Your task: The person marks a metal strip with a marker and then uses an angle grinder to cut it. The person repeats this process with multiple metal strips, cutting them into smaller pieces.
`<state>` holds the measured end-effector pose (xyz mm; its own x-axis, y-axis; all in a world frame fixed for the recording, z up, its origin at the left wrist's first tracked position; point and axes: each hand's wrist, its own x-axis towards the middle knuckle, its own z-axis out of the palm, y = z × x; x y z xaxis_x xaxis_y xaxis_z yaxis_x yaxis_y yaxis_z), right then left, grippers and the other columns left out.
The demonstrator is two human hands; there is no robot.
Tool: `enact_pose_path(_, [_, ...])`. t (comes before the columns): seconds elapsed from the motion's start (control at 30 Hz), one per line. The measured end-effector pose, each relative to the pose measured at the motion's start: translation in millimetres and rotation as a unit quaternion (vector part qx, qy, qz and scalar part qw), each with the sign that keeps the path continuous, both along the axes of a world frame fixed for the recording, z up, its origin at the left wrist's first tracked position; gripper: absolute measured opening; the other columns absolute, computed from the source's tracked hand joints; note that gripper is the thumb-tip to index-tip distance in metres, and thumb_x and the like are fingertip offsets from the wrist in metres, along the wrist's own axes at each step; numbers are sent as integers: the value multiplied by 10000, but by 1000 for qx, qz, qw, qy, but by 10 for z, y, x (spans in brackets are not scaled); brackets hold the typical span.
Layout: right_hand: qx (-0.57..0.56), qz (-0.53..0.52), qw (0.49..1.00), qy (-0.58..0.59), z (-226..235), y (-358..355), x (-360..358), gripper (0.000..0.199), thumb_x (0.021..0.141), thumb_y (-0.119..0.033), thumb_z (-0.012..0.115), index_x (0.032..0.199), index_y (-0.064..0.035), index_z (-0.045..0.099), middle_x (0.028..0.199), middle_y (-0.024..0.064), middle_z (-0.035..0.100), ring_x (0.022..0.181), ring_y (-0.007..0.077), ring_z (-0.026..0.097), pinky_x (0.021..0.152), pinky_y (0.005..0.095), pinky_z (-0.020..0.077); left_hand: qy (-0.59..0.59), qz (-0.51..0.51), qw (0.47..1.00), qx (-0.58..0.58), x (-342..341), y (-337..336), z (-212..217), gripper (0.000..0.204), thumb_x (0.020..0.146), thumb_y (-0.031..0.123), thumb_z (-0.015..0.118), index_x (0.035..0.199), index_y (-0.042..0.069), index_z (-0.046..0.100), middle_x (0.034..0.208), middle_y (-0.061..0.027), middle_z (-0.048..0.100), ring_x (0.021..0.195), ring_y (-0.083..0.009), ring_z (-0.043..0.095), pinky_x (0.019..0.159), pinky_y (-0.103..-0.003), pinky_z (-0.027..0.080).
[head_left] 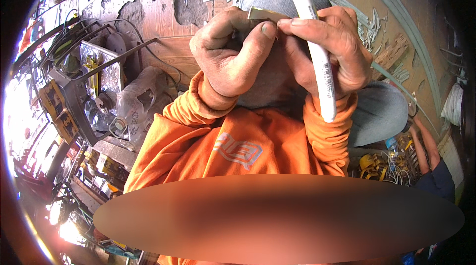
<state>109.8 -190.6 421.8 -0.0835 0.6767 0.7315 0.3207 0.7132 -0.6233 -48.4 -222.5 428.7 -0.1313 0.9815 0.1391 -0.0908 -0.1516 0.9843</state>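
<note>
My left hand [232, 49] is closed, its thumb and curled fingers pinching one end of a short, thin flat strip [262, 14]. The strip looks shiny and yellowish; its exact kind cannot be told. At its other end, the thumb and a fingertip of my right hand [337, 42] meet it. A white marker pen [321, 74] lies across that same right hand, held between the fingers. Its dark tip points up and away from me, while the rounded end hangs down by my orange cuff. Both hands are raised above my lap, close together.
Grey cut strips [369, 29] litter the floor beyond my knees. At left stand a metal frame [74, 101], a clear plastic bottle [96, 116], a plastic bag [141, 96] and cables. Another person's arm [429, 141] reaches in at right, near yellow tools [374, 166]. Long grey strips curve along the right.
</note>
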Motion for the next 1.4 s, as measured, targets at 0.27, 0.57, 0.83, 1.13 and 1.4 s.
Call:
enact_pose_path(0.27, [-41,47,996,-71,102,-47,126,428,710,104,816,1048,-99,648,852,29,762,718,170,682,720,339,508,6,3,1000,-26,3,23,31,54,873,12,684,871,-38,706,747,-28,672,665,-56,568,588,-226,463])
enact_pose_path(0.57, [-30,51,996,-64,96,-22,105,438,693,109,819,1047,-89,653,845,41,761,686,173,664,709,326,503,4,14,999,-44,15,28,38,50,856,5,667,833,-35,687,716,-14,645,641,-49,547,559,-227,446])
enact_pose_path(0.83, [-43,51,995,-74,99,-26,129,422,700,86,823,1056,-69,658,852,43,764,703,185,677,749,341,497,34,31,999,-29,38,44,60,51,849,3,662,810,-30,668,709,-8,618,630,-53,519,551,-231,424])
enact_pose_path(1.13, [-193,43,956,215,90,-104,139,518,810,88,724,1286,-16,548,956,152,738,767,136,654,700,220,494,1,42,998,-38,81,29,72,86,867,11,682,802,-18,635,702,9,581,630,-53,475,568,-222,378])
enact_pose_path(1.4, [-215,8,932,291,35,-97,123,392,959,-188,643,1267,36,554,934,130,691,743,151,617,645,265,482,-4,47,998,-37,90,24,55,98,860,1,685,788,-11,620,701,13,565,639,-52,457,579,-223,368])
